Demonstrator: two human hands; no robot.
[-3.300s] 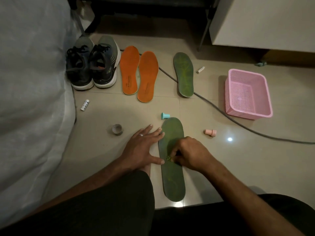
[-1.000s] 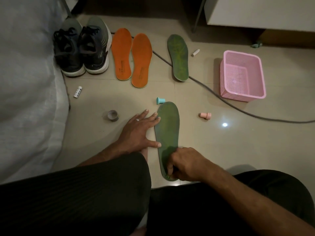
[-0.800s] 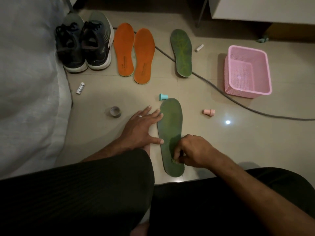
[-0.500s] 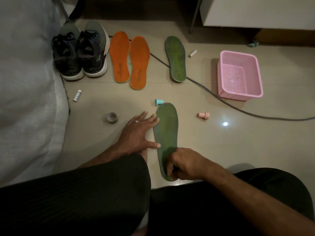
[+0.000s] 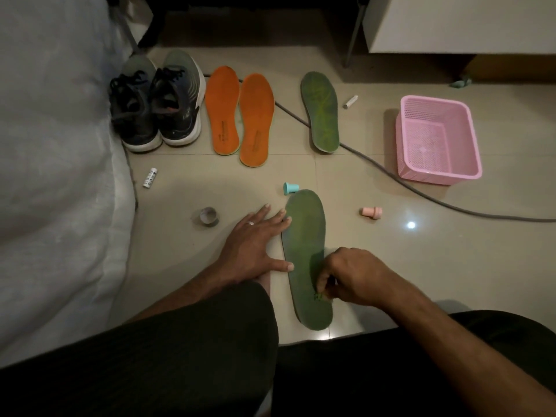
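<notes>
At lower centre of the frame, flat on the tiled floor (image 5: 391, 281): a green insole (image 5: 304, 236), toe end toward the top of the frame. Just left of it, the left hand (image 5: 255, 245), palm down and fingers spread, thumb tip and index fingertip on the insole's left edge, a ring on one finger. Over the insole's lower right part, the right hand (image 5: 352, 278), fingers curled, thumb and fingertips pinching a small green bit (image 5: 318, 296) against the insole's surface; too small to tell what it is. Dark-clad legs (image 5: 180, 356) across the bottom of the frame.

Just beside the toe end, a small teal cap (image 5: 290, 188). Right of the insole, a small pink cap (image 5: 372, 212). Left of the left hand, a grey tape roll (image 5: 208, 216). Further left, near the bed (image 5: 54, 145), a white tube (image 5: 149, 177). Across the upper part of the frame, left to right: a pair of dark shoes (image 5: 174, 103), two orange insoles (image 5: 224, 109), a second green insole (image 5: 320, 111) lying over a grey cable (image 5: 421, 194), another white tube (image 5: 350, 101), and at the right a pink basket (image 5: 436, 178).
</notes>
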